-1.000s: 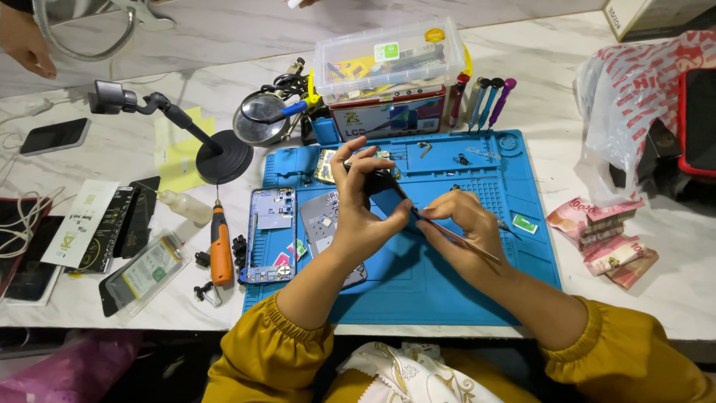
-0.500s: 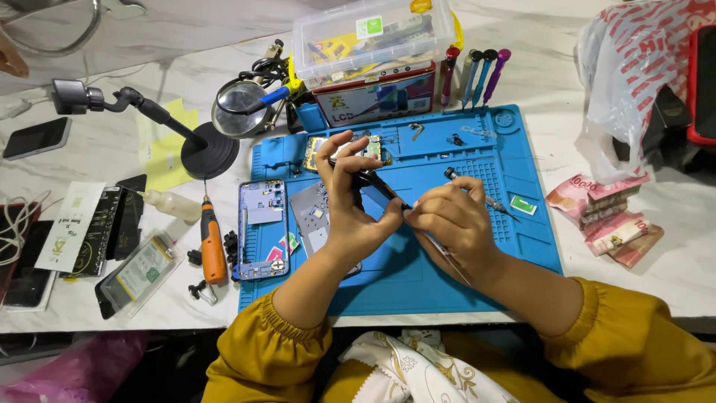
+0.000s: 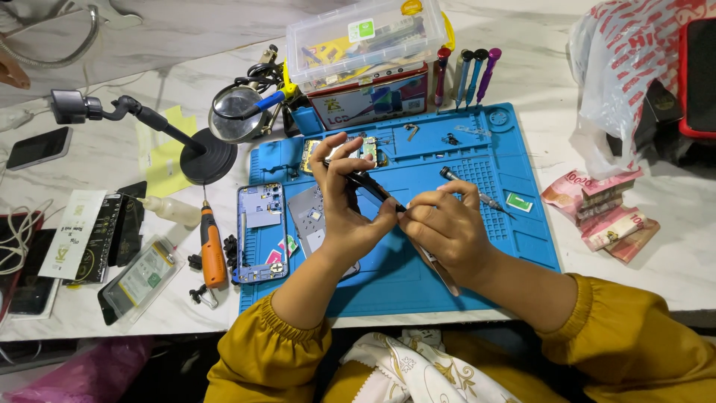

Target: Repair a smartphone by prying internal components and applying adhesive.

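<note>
Both hands meet mid-frame over the blue mat (image 3: 522, 239). The left hand (image 3: 347, 205) is pinched around a thin black tool (image 3: 373, 186), which slants down to the right toward the other hand. The right hand (image 3: 444, 227) is closed on tweezers (image 3: 438, 270), whose end sticks out below the palm toward the lower middle; their tips sit right where the black tool ends. Whatever tiny part is between them, can't tell.

Just left of the left hand lie a grey plate (image 3: 307, 216) and an opened phone (image 3: 261, 231), both on the mat. An orange driver (image 3: 212, 250) sits on the surface beside the mat's left edge. A screwdriver (image 3: 477, 194) lies right of the hands. In the upper middle, a clear parts box (image 3: 365, 37); banknotes (image 3: 604, 216) at right.
</note>
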